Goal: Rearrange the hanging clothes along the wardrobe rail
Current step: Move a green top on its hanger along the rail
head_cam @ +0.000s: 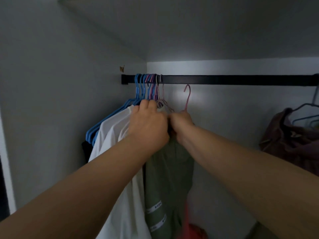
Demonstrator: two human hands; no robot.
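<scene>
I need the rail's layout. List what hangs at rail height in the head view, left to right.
Blue hangers → purple and pink hangers → loose pink hanger, unhooked below the black rail → grey hangers with a maroon garment.

I have both bare arms stretched up and forward, my left hand with knuckles up and fingers curled over, my right hand fisted just beside it.
</scene>
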